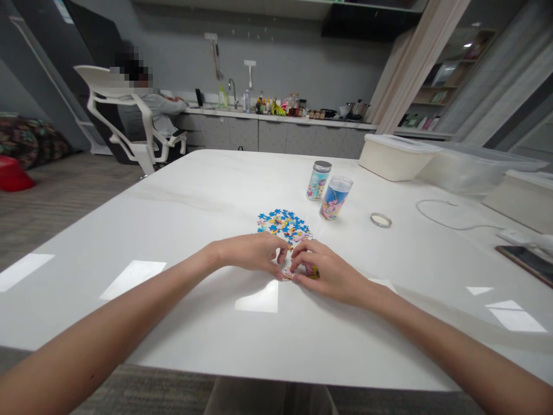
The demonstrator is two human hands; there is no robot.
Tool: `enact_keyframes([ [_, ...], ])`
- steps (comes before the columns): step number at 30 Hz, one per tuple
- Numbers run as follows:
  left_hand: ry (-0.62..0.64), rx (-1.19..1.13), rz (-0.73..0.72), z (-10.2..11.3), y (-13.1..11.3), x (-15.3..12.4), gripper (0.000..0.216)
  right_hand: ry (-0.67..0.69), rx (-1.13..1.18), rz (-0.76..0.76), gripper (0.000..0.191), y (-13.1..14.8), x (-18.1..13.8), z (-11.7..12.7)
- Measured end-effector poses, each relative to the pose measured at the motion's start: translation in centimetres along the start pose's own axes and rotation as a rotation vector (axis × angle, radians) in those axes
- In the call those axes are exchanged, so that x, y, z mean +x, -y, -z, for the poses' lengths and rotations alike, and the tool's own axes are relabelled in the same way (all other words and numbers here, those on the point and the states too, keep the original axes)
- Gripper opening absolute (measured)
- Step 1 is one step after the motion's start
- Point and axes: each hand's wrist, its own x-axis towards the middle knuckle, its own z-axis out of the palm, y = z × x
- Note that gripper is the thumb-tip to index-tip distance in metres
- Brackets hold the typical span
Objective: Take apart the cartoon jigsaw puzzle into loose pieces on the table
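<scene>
Curled over a few joined jigsaw puzzle pieces (287, 275), my left hand (261, 252) touches their left side with its thumb, index finger bent above. My right hand (326, 270) grips the same pieces from the right, thumb and fingers closed on them. Pink and yellow parts show beneath the right palm; the rest is hidden by the fingers. Just beyond both hands lies a loose pile of puzzle pieces (283, 222), mostly blue with some yellow and pink. Behind the pile stand a clear lidless jar with a blue and pink picture (334, 200) and a silver-lidded picture jar (318, 181).
A round lid (381, 220) lies on the white table (194, 196). To the right are a white cable (444, 219), a phone (527, 262) and lidded storage boxes (395, 158). A person sits in a white-framed chair (149, 124) near the kitchen counter (276, 135).
</scene>
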Motion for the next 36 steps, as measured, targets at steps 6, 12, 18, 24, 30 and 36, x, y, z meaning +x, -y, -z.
enact_keyframes([
  [6, -0.021, 0.043, -0.009, -0.2, -0.1, 0.3, 0.014, -0.013, 0.037, -0.035, 0.016, 0.4, 0.0, -0.5],
  [12, -0.018, 0.061, -0.004, -0.2, -0.2, 0.1, 0.022, -0.036, -0.022, -0.059, 0.015, 1.0, 0.1, -0.6],
  [18, -0.026, 0.093, 0.075, -0.4, -0.6, 0.1, 0.023, -0.05, -0.006, -0.13, 0.019, 0.9, 0.2, -0.6],
  [24, 0.017, 0.064, 0.126, -0.5, -1.2, 0.2, 0.024, -0.022, 0.088, -0.172, 0.023, 0.8, 0.1, -0.7],
  [30, 0.032, -0.007, 0.201, -0.6, -1.0, 0.4, 0.02, -0.041, 0.057, -0.111, 0.023, 0.6, 0.2, -0.6],
  [36, 0.131, -0.046, 0.17, 0.0, -0.8, 0.0, 0.019, -0.027, 0.018, -0.104, 0.018, 0.6, 0.2, -0.3],
])
